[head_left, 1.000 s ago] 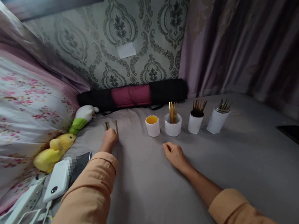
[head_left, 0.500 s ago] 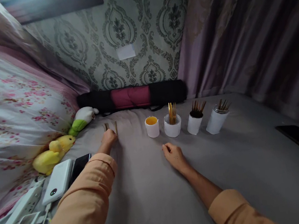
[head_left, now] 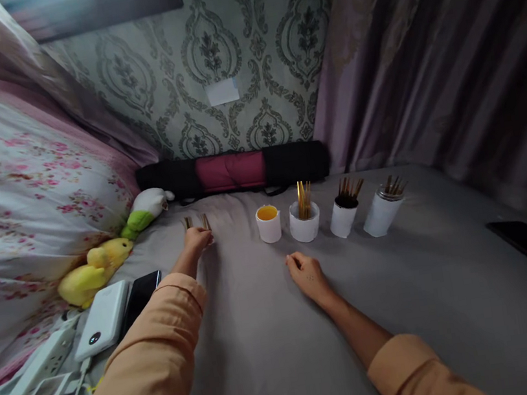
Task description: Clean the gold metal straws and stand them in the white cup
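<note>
While the right hand (head_left: 306, 273) rests loosely curled on the grey sheet (head_left: 253, 336), nothing visible in it, before a yellow-lined cup (head_left: 269, 229) and three cups (head_left: 344, 220) of sticks, the left hand (head_left: 197, 238) has shifted slightly right, bringing its fingertips to the foot of the right bunch of sticks (head_left: 205, 221); whether they pinch it I cannot tell. That hand hides the lower part of the left bunch (head_left: 188, 222), with plush toys (head_left: 79, 282) off to the left and a black-and-red roll (head_left: 230, 171) behind.
</note>
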Demonstrator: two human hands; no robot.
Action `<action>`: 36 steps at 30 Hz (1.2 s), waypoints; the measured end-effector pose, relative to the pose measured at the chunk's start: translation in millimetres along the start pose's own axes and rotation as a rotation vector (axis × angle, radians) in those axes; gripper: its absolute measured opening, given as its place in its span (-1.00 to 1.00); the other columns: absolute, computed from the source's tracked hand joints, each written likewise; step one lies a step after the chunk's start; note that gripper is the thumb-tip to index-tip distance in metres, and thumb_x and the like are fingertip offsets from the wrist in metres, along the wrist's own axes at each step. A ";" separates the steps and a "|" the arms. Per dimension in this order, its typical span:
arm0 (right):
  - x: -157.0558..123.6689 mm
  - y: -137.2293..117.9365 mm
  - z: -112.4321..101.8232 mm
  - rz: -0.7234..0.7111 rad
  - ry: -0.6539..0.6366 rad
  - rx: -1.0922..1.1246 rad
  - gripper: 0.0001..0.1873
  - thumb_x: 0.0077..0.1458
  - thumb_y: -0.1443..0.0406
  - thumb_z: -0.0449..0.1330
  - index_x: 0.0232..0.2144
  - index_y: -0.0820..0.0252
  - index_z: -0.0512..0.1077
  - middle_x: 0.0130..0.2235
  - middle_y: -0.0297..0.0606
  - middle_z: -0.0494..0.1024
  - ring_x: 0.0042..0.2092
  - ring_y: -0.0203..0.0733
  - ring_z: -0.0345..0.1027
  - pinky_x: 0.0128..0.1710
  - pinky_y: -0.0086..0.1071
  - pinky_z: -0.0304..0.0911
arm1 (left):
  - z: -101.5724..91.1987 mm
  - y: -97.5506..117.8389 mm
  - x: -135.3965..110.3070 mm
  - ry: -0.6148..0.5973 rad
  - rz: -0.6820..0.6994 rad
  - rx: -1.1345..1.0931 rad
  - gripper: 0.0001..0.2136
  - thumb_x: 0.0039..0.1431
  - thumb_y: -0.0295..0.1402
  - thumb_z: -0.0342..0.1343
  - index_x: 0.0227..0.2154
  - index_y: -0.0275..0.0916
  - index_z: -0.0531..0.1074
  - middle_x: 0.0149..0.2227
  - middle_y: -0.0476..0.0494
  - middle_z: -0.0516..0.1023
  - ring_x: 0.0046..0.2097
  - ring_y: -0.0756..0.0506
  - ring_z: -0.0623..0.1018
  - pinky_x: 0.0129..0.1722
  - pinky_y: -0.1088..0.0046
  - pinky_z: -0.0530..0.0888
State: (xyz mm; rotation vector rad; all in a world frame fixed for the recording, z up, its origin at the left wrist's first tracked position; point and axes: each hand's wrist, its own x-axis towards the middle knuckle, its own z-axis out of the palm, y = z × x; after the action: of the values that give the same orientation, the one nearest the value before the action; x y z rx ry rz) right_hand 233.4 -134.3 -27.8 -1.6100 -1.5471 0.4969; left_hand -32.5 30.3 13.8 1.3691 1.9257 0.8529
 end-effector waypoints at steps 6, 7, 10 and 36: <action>-0.2 0.1 -0.2 -0.009 -0.005 -0.004 -0.62 0.10 0.14 -0.12 -0.50 0.21 0.39 -0.58 -0.31 0.39 -0.54 -0.34 0.17 -0.53 -0.49 -0.03 | 11.0 5.5 -16.2 -0.035 -0.109 -0.360 -0.87 -0.03 -0.55 0.01 -0.36 -0.37 0.36 -0.60 -0.10 0.42 -0.54 0.05 0.43 -0.49 0.56 0.40; -0.4 0.2 -0.2 -0.010 -0.004 -0.003 -0.62 0.10 0.15 -0.12 -0.49 0.21 0.39 -0.58 -0.31 0.39 -0.54 -0.34 0.17 -0.52 -0.49 -0.03 | 12.5 5.5 -18.2 -0.040 -0.118 -0.409 -0.88 -0.03 -0.56 0.00 -0.38 -0.37 0.35 -0.59 -0.09 0.42 -0.54 0.05 0.43 -0.48 0.56 0.41; -0.5 0.1 0.0 -0.005 -0.011 0.003 -0.61 0.09 0.15 -0.12 -0.50 0.22 0.40 -0.60 -0.31 0.38 -0.56 -0.34 0.16 -0.53 -0.48 -0.02 | 16.5 4.0 -23.2 -0.055 -0.141 -0.537 -0.94 -0.02 -0.58 0.00 -0.44 -0.38 0.33 -0.58 -0.11 0.41 -0.54 0.06 0.43 -0.49 0.55 0.41; 1.0 2.0 1.8 0.012 -0.015 0.007 -0.63 0.08 0.14 -0.10 -0.52 0.21 0.39 -0.60 -0.30 0.40 -0.57 -0.33 0.17 -0.56 -0.50 -0.01 | 51.1 -1.1 -98.6 -0.246 -0.180 -1.109 -0.90 -0.05 -0.58 0.08 -0.42 -0.39 0.43 -0.50 -0.11 0.44 -0.53 0.13 0.40 -0.57 0.67 0.35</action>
State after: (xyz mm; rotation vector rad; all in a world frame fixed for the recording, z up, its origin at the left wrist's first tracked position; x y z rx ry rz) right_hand 233.4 -132.6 -30.1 -1.6145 -1.5464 0.5213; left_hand 33.8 -56.5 -6.3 0.5647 1.0262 1.2898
